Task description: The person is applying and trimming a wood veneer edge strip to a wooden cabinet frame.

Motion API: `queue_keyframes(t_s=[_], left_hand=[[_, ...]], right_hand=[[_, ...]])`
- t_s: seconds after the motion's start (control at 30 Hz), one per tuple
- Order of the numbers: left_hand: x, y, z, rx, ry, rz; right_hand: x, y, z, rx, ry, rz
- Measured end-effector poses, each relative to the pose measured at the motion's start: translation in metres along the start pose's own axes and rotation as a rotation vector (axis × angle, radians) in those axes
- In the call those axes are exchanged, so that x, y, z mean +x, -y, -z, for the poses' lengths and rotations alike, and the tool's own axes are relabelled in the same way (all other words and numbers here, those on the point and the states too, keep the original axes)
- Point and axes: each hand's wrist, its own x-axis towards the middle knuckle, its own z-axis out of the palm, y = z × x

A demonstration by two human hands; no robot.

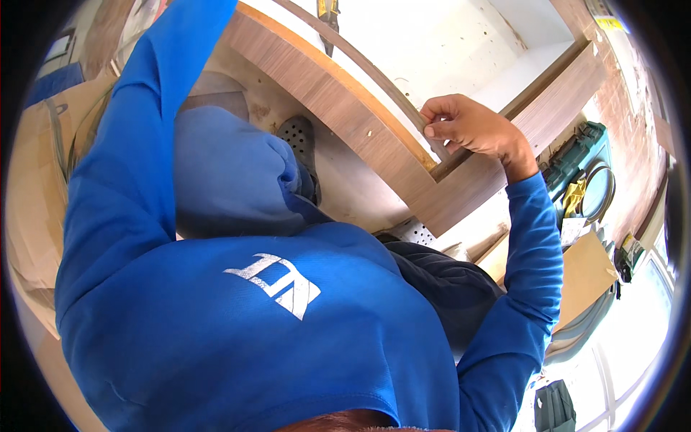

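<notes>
My right hand [471, 129] is closed, thumb and fingers pinching the near end of a thin wooden strip [374, 72]. The strip runs up and left out of the picture. It lies just inside a brown wood-grain frame [317, 79], close to the frame's corner. One long side of this frame shows an orange-brown inner edge, and a pale panel fills the inside. My left arm [137, 137] stretches toward the top left, and its hand is outside the picture. A yellow and black tool [328, 16], perhaps a clamp or pliers, is at the top beyond the strip.
A grey clog with holes [299, 140] is on the floor beside the frame. To the right are a green tool case [586, 155], a roll of edging [599, 191] and a cardboard piece [583, 277]. Large cardboard [39, 201] stands at the left.
</notes>
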Motion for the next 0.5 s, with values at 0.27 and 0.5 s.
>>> queue_keyframes(t_s=[0.27,0.5], left_hand=[[-0.028,-0.028,-0.048,0.031,0.098,-0.081],[-0.066,-0.054,-0.06,0.096,0.121,-0.136]], right_hand=[[-0.015,-0.008,0.014,0.128,0.039,0.187],[-0.007,-0.011,0.003,0.084,0.068,0.192]])
